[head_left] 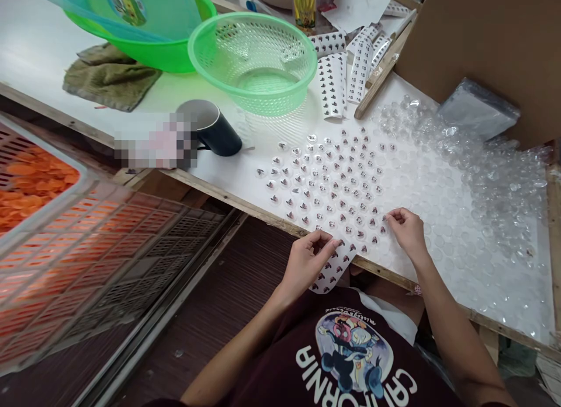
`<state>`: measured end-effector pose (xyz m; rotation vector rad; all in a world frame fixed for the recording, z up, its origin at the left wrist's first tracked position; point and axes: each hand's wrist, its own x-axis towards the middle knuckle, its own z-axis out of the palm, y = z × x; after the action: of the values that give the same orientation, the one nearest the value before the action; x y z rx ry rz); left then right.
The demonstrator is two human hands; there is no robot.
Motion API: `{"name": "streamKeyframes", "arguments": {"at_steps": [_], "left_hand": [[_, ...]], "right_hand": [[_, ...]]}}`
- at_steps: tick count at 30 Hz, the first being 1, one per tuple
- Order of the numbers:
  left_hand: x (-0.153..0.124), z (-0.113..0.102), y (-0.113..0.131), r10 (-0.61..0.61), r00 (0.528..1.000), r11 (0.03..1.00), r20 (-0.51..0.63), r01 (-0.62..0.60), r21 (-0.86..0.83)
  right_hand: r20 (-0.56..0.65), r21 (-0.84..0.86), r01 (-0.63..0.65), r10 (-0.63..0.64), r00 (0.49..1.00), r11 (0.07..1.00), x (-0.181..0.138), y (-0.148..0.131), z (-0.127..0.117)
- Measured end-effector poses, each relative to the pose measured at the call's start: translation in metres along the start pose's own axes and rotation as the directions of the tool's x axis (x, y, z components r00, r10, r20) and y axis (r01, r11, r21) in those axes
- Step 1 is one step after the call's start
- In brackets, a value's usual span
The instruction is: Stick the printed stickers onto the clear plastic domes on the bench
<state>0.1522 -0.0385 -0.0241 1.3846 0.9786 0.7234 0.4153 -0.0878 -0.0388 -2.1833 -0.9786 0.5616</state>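
My left hand pinches the upper edge of a white sticker sheet printed with rows of small dark pictures; the sheet hangs at the table's front edge. Over the tabletop, my right hand has thumb and forefinger pressed together on a small sticker, just above the clear discs. Spread before both hands are several clear round discs with stickers on them. To the right lie many plain clear discs, flat on the white table.
A heap of clear plastic pieces lies at right, near a plastic-wrapped pack. A green basket, dark mug, cloth and more sticker sheets stand or lie farther back. At left is a crate with orange pieces.
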Motion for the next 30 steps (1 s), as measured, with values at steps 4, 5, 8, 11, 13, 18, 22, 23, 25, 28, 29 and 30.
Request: {"name": "streamKeyframes", "arguments": {"at_steps": [4,5,8,11,13,18,22,23,25,28,29,30], "left_hand": [[0.000,0.000,-0.001,-0.005,1.000,1.000,0.001,0.005,-0.009],[0.000,0.000,-0.001,-0.010,1.000,1.000,0.000,0.010,-0.011],[0.000,0.002,0.000,-0.028,1.000,0.999,-0.014,0.028,-0.016],[0.000,0.004,0.001,-0.035,0.999,0.999,-0.036,0.035,-0.019],[-0.001,0.005,0.002,-0.031,0.998,0.999,-0.057,0.030,-0.019],[0.000,0.006,0.005,-0.008,0.999,1.000,-0.041,0.008,-0.007],[0.001,0.007,0.007,-0.002,1.000,1.000,-0.013,0.002,-0.008],[0.001,0.007,0.008,-0.006,1.000,1.000,-0.015,0.005,-0.009],[0.001,0.008,0.007,-0.021,0.999,1.000,-0.032,0.020,-0.020],[0.000,0.009,0.006,-0.055,0.997,0.997,-0.049,0.053,-0.047],[0.000,0.009,0.006,-0.067,0.996,0.997,-0.055,0.064,-0.053],[0.000,0.010,0.006,-0.078,0.995,0.996,-0.061,0.074,-0.057]], "right_hand": [[-0.023,-0.159,0.084,-0.089,0.996,0.984,0.000,-0.002,0.004],[-0.045,-0.197,0.097,-0.108,0.993,0.976,-0.001,-0.003,0.004],[-0.143,-0.223,0.127,-0.161,0.977,0.966,-0.011,-0.014,0.003],[-0.071,-0.034,0.188,-0.190,0.979,0.982,-0.036,-0.034,0.004],[0.112,0.122,0.200,-0.213,0.970,0.972,-0.056,-0.049,0.008],[0.274,0.249,0.131,-0.199,0.941,0.960,-0.081,-0.066,0.016],[0.270,0.231,0.157,-0.219,0.938,0.960,-0.081,-0.065,0.015],[0.247,0.212,0.182,-0.233,0.941,0.960,-0.081,-0.064,0.015],[0.206,0.174,0.242,-0.276,0.939,0.954,-0.083,-0.064,0.013],[0.190,0.159,0.321,-0.348,0.918,0.934,-0.086,-0.066,0.010],[0.172,0.169,0.330,-0.358,0.918,0.929,-0.087,-0.067,0.009],[0.139,0.186,0.327,-0.355,0.925,0.926,-0.087,-0.068,0.008]]}}
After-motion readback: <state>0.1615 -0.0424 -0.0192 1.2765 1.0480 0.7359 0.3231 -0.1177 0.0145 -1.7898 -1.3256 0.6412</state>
